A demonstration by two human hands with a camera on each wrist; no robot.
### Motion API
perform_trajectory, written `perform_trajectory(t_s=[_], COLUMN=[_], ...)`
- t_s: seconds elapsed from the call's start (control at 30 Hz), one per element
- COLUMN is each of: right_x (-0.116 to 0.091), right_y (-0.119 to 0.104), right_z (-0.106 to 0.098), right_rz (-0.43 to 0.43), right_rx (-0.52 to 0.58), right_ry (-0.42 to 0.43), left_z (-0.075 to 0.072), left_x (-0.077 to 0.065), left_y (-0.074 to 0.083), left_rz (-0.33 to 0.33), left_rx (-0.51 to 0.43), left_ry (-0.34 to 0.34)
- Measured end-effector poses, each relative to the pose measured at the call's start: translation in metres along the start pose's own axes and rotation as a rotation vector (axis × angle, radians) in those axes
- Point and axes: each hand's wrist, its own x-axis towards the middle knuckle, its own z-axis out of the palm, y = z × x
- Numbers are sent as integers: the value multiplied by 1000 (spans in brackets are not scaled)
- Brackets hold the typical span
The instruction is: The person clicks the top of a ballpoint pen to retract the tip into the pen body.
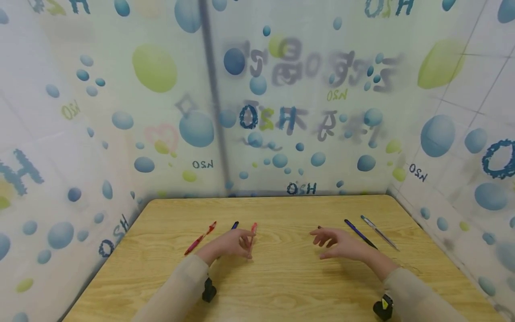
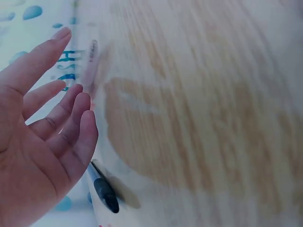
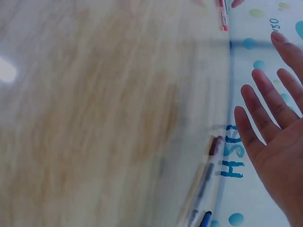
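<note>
My left hand (image 1: 231,243) hovers over the left part of the wooden table with its fingers loosely bent, holding nothing. Just past its fingertips lies a slim pink-red pen (image 1: 254,229); in the left wrist view a gap shows between them. A blue pen (image 1: 235,225) is partly hidden behind that hand, and its dark end (image 2: 105,194) shows below the palm (image 2: 33,161). On the right my right hand (image 1: 342,243) hangs in the air, fingers spread and relaxed. Mostly hidden behind it, a clear-barrelled pen (image 3: 204,182) with a dark red end lies on the table.
A red pen (image 1: 200,238) lies left of my left hand. Beyond my right wrist are a dark blue pen (image 1: 360,233) and a clear pen with a blue end (image 1: 379,232). A printed curtain (image 1: 257,147) stands behind the table (image 1: 281,286) and along both sides.
</note>
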Motion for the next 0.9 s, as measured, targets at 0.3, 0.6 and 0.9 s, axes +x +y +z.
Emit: perform_trajectory(t_s=[0.3,0.6,0.9], right_x=[-11,-18,-22], right_y=[-4,-3,2], right_z=[-20,-39,-58], right_rz=[-94,-74,-32], right_rx=[-20,-18,-56], right_ry=[18,8,-83], left_z=[-2,1,11], left_x=[1,6,16], left_y=[18,46,63], left_rz=[60,116,147], left_rx=[-66,-49,-81], left_ry=[-20,-44,-85])
